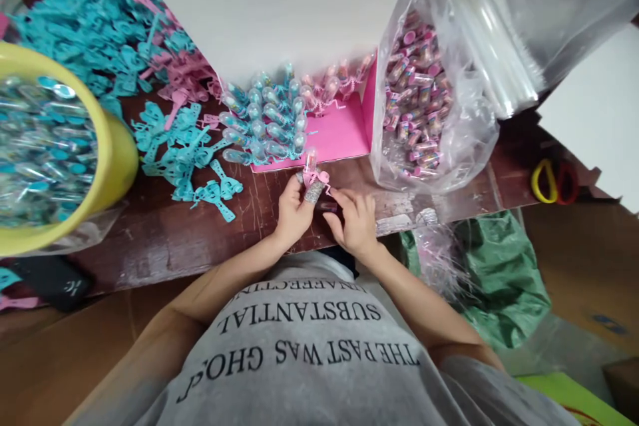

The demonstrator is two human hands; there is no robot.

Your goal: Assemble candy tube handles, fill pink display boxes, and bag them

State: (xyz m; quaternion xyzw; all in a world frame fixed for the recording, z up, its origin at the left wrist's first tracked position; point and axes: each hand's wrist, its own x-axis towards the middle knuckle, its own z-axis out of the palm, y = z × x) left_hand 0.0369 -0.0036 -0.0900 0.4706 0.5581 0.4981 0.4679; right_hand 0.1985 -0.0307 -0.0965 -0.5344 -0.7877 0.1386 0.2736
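Note:
My left hand (295,208), its thumb and a finger wrapped in grey tape, pinches a pink plastic piece with a clear-domed capsule (311,161) upright in it. Right beside it, my right hand (357,218) has its fingers curled, a fingertip at the thin bent end of the pink piece. A small dark thing (327,205) shows between its thumb and fingers; I cannot make out what it is. Just beyond the hands is a pink open box (339,136) with a white raised lid (294,6). Rows of blue capsules (264,113) and some pink capsules (332,83) stand in it.
Left: a yellow bucket (112,153) of blue capsules, a heap of blue plastic pieces (94,20), pink pieces (187,76) and a black phone (52,283). Right: a clear bag (462,146) with pink capsules, clear plastic sleeves (492,40), scissors (544,181) and a green sack (499,273).

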